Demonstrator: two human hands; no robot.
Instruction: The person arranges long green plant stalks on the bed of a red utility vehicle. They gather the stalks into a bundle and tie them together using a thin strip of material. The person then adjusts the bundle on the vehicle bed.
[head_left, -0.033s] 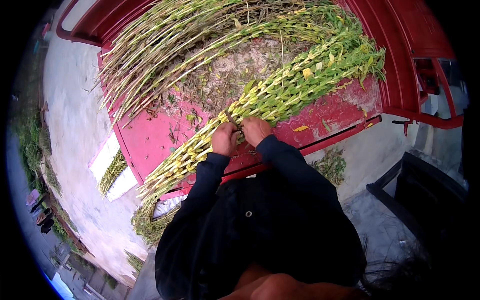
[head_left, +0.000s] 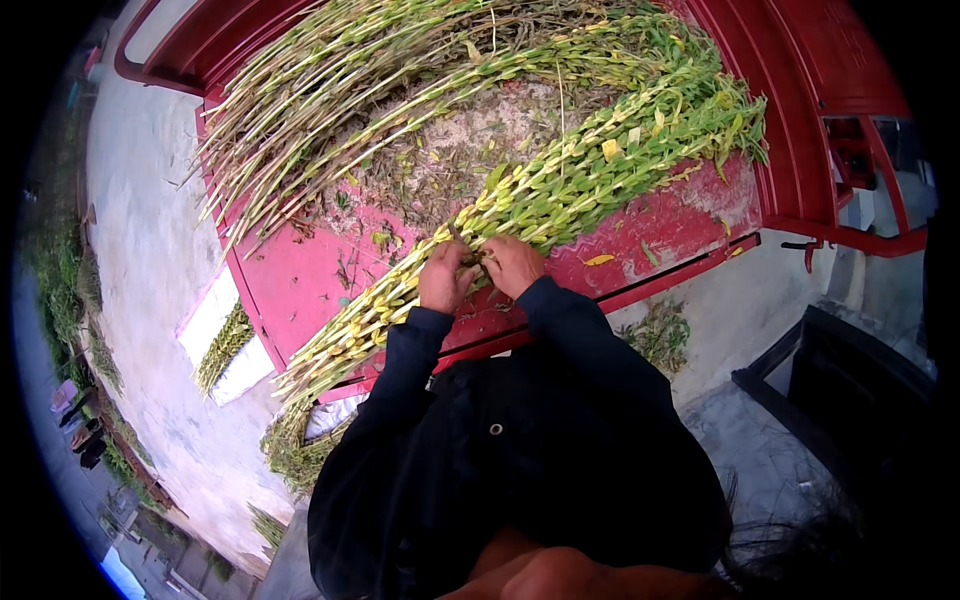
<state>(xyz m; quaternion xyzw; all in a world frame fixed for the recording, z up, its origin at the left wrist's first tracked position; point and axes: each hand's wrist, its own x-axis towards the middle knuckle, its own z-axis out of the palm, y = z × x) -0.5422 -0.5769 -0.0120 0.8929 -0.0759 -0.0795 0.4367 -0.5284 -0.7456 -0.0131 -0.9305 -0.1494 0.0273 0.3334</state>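
Observation:
A bundle of cut stalks (head_left: pixel 560 190) with green and yellow pods, looking like sesame, slants across the near edge of a red truck bed (head_left: pixel 290 290). Its leafy tops point right and its cut ends left. At the bundle's middle, a dark thin strip (head_left: pixel 455 233) lies over the stalks. My left hand (head_left: pixel 446 276) is closed at the strip, thumb and fingers pinched together. Close beside it, my right hand (head_left: pixel 512 265) is closed too, its fingertips meeting the left hand's at the bundle's near side. What lies between the fingertips is mostly hidden.
A larger heap of loose stalks (head_left: pixel 330 110) covers the far side of the bed, with dry leaf litter (head_left: pixel 470 150) in between. Red side walls (head_left: pixel 740 70) rise at the right. Below left, more bundles (head_left: pixel 226 345) lie on a white sheet (head_left: pixel 245 372).
Both hands stay at the bundle's middle, the fingertips shifting only slightly. The whole view has moved a little.

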